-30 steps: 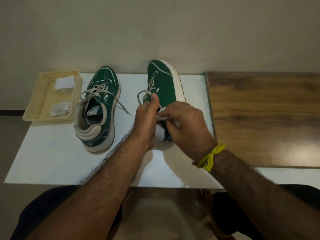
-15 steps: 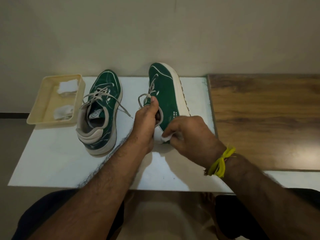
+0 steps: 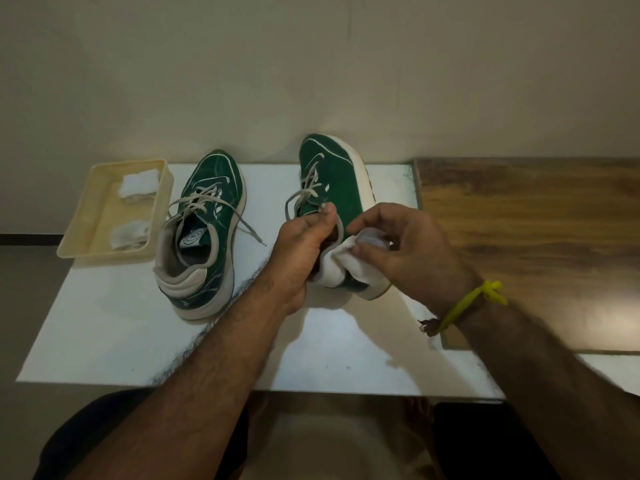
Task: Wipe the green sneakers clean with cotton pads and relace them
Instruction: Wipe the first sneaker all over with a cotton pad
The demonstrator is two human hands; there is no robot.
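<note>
Left hand (image 3: 304,251) grips the tilted green sneaker (image 3: 329,188) on the white board (image 3: 104,327); right hand (image 3: 405,247) pinches a cotton pad (image 3: 349,256) at its heel. Left of it, the other sneaker (image 3: 204,226), then a cream tray (image 3: 83,223) holding pads (image 3: 138,181); wood tabletop (image 3: 536,237) right, beige wall (image 3: 311,64) behind.

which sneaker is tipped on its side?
The right sneaker, held by the left hand and wiped by the right hand with a pad. The left sneaker sits flat, untouched.

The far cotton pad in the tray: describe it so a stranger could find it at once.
Start at the white board and go to its far left corner, where a cream tray sits beside the left sneaker. Two white pads lie inside; the wanted far pad is nearest the wall, cleaner and brighter than the near pad.
</note>
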